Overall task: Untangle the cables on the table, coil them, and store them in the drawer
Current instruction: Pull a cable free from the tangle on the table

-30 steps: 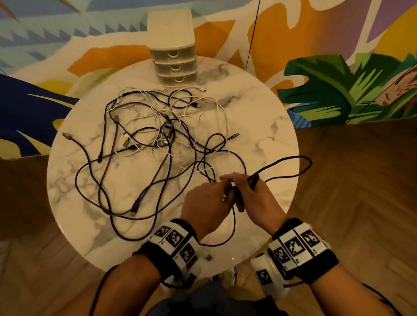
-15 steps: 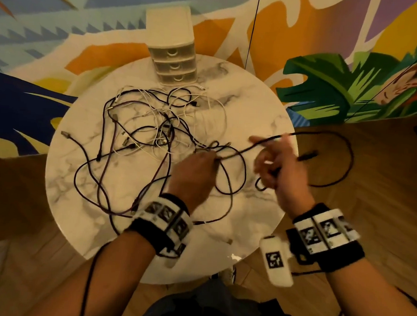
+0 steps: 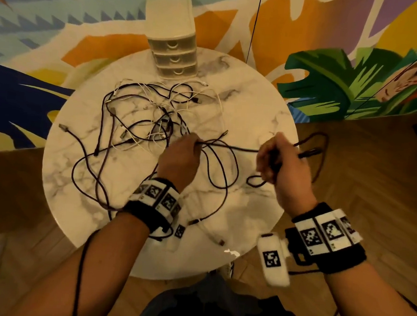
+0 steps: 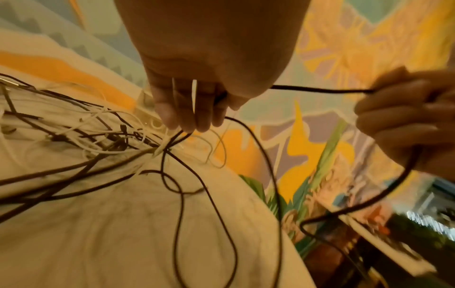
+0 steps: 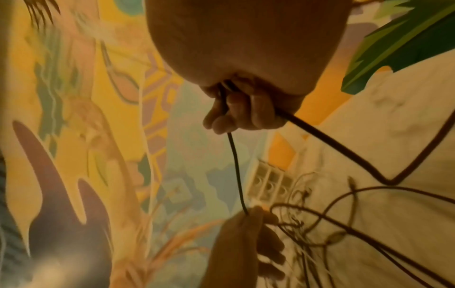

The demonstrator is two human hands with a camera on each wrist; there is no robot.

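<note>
A tangle of dark and white cables lies on the round marble table. One dark cable runs taut between my hands. My left hand pinches it near the tangle's right side; in the left wrist view my left hand has its fingers curled down over the dark cable. My right hand grips the same cable near the table's right edge, with a loop of it hanging beyond the rim. The right wrist view shows my right hand curled round the dark cable. A small white three-drawer unit stands at the far edge, all drawers closed.
A painted mural wall rises behind the table. Wooden floor surrounds it. A loose cable end with a plug lies near the table's front edge. A thin dark cord hangs down the wall.
My hands, which were together at the table's front, have drawn apart: the left went up toward the tangle, the right swung out to the right, stretching the dark cable between them.
</note>
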